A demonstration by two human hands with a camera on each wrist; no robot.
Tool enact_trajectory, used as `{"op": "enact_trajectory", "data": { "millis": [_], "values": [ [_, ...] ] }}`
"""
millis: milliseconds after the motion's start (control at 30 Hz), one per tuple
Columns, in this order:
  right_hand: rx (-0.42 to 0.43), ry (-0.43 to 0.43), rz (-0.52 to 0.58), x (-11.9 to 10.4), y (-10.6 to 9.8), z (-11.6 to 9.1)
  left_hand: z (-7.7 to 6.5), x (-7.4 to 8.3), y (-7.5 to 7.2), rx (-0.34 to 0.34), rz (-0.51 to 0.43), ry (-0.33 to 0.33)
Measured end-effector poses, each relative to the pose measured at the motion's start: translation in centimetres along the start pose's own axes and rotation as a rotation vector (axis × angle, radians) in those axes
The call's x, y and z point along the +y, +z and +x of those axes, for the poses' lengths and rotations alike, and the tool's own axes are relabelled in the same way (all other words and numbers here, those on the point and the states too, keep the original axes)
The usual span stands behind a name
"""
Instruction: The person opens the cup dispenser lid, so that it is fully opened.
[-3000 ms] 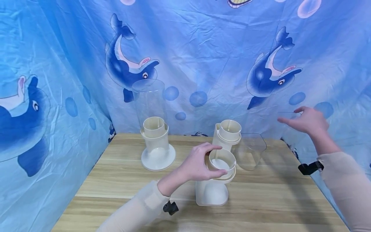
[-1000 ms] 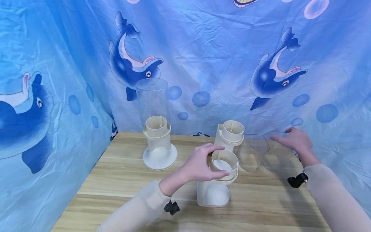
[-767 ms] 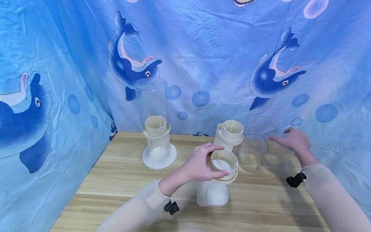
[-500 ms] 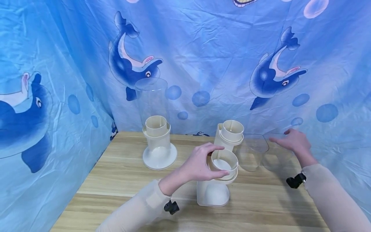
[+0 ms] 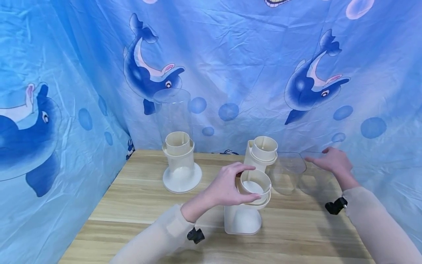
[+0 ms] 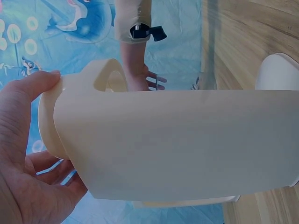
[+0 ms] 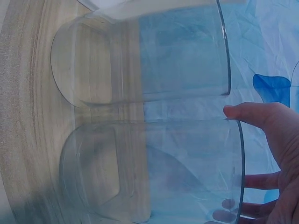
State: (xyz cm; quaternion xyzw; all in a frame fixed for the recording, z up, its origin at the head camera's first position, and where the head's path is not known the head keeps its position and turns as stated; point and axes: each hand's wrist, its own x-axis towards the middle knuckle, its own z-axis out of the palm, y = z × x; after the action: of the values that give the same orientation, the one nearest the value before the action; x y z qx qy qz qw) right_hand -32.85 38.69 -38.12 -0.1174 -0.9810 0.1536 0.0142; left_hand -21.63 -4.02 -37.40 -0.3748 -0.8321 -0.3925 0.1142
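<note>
While working before a blue dolphin-print curtain point(image 5: 227, 66), has everything upright on a wood-grained desk point(image 5: 132, 205), presumably for stability. Has the tall clear cylinder point(image 5: 172, 115) and the round-based stand point(image 5: 180, 172) well apart to the left, perhaps to free the reach; impossible to tell whether fitted together or standing one behind the other. Steadies the near stand point(image 5: 244, 220), just in front of the far stand point(image 5: 250, 158), by holding the near cup point(image 5: 255, 182) between thumb and fingers of the left hand point(image 5: 227, 185), likely against tipping. Grips the right clear vessel point(image 7: 182, 163) by its upper rim with the right hand point(image 5: 333, 160), thumb and fingers set wide, just beside the left clear vessel point(image 7: 182, 60), probably for a firm hold on so smooth a wall. Shows, only from the left wrist, the near stand's tall plain wall; from the right wrist, fingertips visible through the clear wall; from the head alone, the near cup's interior.
</note>
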Motion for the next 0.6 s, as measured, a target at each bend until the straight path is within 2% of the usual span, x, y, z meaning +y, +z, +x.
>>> {"op": "enact_trajectory", "data": {
  "millis": [200, 400, 500, 600],
  "values": [
    [-0.001, 0.006, 0.019, 0.3, 0.4, -0.3, 0.0, 0.0, 0.1, -0.006, -0.010, -0.006],
    [-0.018, -0.023, -0.006, 0.3, 0.6, -0.5, -0.2, 0.0, 0.1, -0.002, -0.030, -0.011],
    [-0.057, -0.096, -0.005, 0.5, 0.2, -0.6, -0.1, -0.2, -0.1, -0.007, -0.041, -0.002],
    [-0.073, -0.217, 0.019, 1.1, -0.4, -0.6, 0.1, -0.7, -0.7, -0.041, -0.072, 0.018]
  ]
}}
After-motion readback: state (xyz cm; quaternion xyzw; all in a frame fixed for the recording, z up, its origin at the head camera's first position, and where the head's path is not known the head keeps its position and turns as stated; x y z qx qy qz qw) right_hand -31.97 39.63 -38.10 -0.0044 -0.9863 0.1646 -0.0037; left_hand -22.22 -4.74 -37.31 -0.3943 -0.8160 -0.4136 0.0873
